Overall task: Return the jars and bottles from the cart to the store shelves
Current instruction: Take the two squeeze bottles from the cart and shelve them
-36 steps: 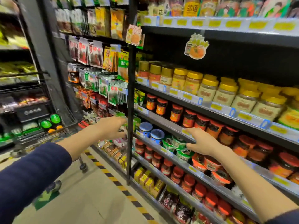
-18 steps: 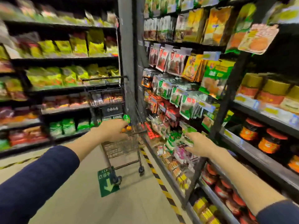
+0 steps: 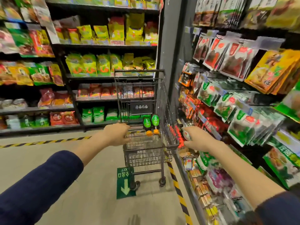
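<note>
A green arrow sticker (image 3: pixel 125 182) lay on the floor (image 3: pixel 97 200) beside yellow-black hazard tape (image 3: pixel 178 190); hanging snack packets (image 3: pixel 215 54) crowded the right side.

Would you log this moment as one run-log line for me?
left hand at cart rim | right hand open beside cart | two bottles in cart

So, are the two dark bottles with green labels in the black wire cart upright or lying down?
Lying down: the two dark bottles with green labels rest in the black wire cart, orange caps toward the camera.
</note>
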`<state>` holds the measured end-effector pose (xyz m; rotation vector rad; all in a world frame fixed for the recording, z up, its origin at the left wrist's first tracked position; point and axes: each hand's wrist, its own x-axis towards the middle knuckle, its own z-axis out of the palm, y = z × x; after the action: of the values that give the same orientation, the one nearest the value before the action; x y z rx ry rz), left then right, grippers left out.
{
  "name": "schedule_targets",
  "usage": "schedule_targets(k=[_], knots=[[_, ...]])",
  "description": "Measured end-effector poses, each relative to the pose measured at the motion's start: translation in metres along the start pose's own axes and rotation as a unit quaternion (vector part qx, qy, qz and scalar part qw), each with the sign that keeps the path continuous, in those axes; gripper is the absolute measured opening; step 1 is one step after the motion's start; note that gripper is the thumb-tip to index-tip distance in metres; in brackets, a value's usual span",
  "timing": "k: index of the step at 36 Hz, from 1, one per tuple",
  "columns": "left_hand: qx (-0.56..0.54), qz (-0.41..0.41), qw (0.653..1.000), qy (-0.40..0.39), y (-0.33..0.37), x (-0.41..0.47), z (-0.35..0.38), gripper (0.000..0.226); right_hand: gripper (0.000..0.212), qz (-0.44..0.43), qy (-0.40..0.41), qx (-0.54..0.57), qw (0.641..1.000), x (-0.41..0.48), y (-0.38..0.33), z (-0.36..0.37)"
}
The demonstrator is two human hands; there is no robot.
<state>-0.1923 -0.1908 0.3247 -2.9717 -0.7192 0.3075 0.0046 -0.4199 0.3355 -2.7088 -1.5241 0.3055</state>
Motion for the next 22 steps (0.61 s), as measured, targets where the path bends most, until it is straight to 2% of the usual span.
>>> schedule_targets(k=[11,17,22], knots=[[0.008,-0.043,0.998,-0.051,-0.007,0.147,0.003,0.045,0.066,-0.073,-0.061,-0.042,0.995,0.172,0.064,0.000],[-0.053,-0.059,0.994,-0.073,-0.021,0.219,0.027,0.058,0.066,-0.088,-0.080,-0.024,0.993,0.243,0.075,0.006],[-0.083,-0.072,0.989,-0.101,-0.035,0.278,0.053,0.060,0.060,-0.089,-0.096,-0.001,0.991,0.310,0.082,0.017]])
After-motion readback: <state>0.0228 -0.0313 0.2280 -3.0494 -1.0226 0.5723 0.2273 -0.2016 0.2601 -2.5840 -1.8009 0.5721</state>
